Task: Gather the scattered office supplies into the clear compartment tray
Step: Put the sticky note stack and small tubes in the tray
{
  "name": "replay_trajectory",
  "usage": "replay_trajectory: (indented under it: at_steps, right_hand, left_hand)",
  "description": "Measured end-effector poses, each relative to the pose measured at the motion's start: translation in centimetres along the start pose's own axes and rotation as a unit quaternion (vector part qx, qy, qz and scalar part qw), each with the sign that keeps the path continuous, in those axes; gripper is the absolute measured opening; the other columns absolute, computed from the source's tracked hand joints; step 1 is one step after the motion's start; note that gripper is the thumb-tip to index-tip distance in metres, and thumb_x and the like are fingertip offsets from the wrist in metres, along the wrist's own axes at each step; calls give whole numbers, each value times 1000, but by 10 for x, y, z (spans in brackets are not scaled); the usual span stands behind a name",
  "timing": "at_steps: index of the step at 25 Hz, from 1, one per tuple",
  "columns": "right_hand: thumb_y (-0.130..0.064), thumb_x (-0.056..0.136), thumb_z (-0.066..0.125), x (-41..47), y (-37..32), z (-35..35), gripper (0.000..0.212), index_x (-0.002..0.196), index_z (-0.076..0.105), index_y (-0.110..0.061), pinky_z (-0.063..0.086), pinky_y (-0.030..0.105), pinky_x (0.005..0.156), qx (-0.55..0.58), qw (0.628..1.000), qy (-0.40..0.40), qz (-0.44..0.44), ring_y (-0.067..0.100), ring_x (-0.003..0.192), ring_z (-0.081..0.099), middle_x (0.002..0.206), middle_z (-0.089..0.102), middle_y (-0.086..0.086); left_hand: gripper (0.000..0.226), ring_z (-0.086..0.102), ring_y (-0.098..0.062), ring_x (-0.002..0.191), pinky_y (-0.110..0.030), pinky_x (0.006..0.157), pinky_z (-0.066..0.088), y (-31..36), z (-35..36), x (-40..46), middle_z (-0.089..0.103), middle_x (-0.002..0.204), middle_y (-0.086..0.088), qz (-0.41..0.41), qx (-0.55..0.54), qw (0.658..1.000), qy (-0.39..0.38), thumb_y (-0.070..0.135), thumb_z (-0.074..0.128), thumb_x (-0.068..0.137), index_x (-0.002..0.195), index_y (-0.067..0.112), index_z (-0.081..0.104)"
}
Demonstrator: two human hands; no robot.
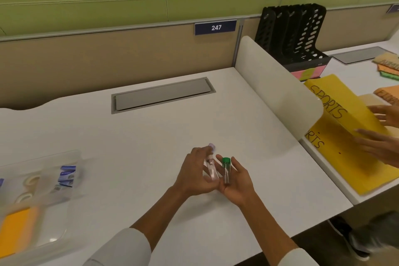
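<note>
Clear plastic, blurred and cut off at the left edge, forms the compartment tray (64, 157); it holds two tape rolls (28, 188), a blue-and-white packet (67, 176) and an orange pad (17, 227). At centre, the left hand (194, 175) pinches one clear vial (210, 167), its cap smeared by blur. Beside it, the right hand (235, 183) lies palm-up with fingers relaxed, carrying one green-capped vial (226, 169).

On the desk (151, 136), the compartment tray (43, 179) sits at the near left edge, with tape rolls (30, 180) in it. The hands meet near centre, well right of the tray. A cable hatch (162, 95) lies farther back. Right of the divider panel (278, 90), a file rack (295, 34) stands far and folders (345, 136) lie nearer.
</note>
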State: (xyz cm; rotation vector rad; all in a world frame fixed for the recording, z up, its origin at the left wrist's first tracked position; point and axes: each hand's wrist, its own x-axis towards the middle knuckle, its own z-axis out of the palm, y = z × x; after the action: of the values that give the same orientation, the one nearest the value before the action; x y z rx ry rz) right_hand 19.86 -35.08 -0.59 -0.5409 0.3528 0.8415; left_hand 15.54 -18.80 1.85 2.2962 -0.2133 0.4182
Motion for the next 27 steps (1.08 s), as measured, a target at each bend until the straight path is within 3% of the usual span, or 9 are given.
replay_trajectory:
  at_steps: [3, 7, 13, 17, 21, 24, 27]
  right_hand:
    - [-43, 92, 58, 11, 3, 7, 55, 137, 55, -11, 52, 48, 94, -4, 1000, -16, 18, 38, 123, 58, 139, 57, 17]
    - [-42, 91, 61, 25, -1, 5, 54, 137, 56, -15, 55, 42, 85, 26, 999, -20, 28, 35, 117, 61, 138, 57, 17]
    - [-45, 92, 57, 33, -12, -4, 55, 139, 54, -17, 55, 42, 84, 49, 999, 11, -2, 33, 110, 62, 133, 59, 16]
    - [-46, 93, 56, 32, -8, -6, 55, 139, 54, -17, 53, 42, 88, 46, 999, 20, -13, 34, 113, 60, 142, 53, 16]
    - [-47, 92, 57, 27, -4, -13, 56, 139, 53, -17, 51, 42, 91, 50, 999, 17, -12, 35, 115, 60, 145, 49, 16]
    - [-47, 91, 59, 22, -2, -13, 56, 137, 55, -16, 50, 43, 93, 49, 999, 16, -4, 35, 116, 59, 147, 48, 16]
    - [-48, 88, 62, 19, 6, -9, 59, 136, 55, -16, 49, 43, 94, 42, 999, 12, 6, 36, 115, 60, 146, 49, 17]
  left_hand:
    - [96, 46, -6, 121, -31, 96, 48, -8, -8, 10, 52, 132, 18, -1, 0, 997, -79, 46, 83, 61, 143, 21, 39]
    - [108, 35, -8, 132, -27, 106, 39, -36, -25, 33, 37, 147, 10, -22, 24, 988, -148, 61, 78, 60, 148, 26, 26]
    - [94, 28, -17, 139, -36, 104, 42, -73, -20, 76, 21, 158, 6, -80, 113, 952, -274, 29, 77, 68, 146, 25, 24]
    - [83, 45, -21, 121, -37, 91, 50, -72, 5, 82, 44, 141, 2, -44, 162, 924, -344, 10, 71, 72, 142, 23, 30]
    - [58, 56, -20, 106, -32, 84, 48, -72, 11, 79, 62, 118, 2, -65, 170, 932, -314, 11, 60, 84, 137, 23, 41]
    - [53, 53, -15, 109, -30, 89, 48, -79, 0, 63, 62, 118, 2, -97, 155, 941, -285, 12, 61, 85, 135, 19, 45]
    - [26, 59, -26, 101, -35, 84, 50, -78, -14, 43, 66, 105, -7, -110, 134, 959, -223, 7, 57, 87, 113, 7, 60]
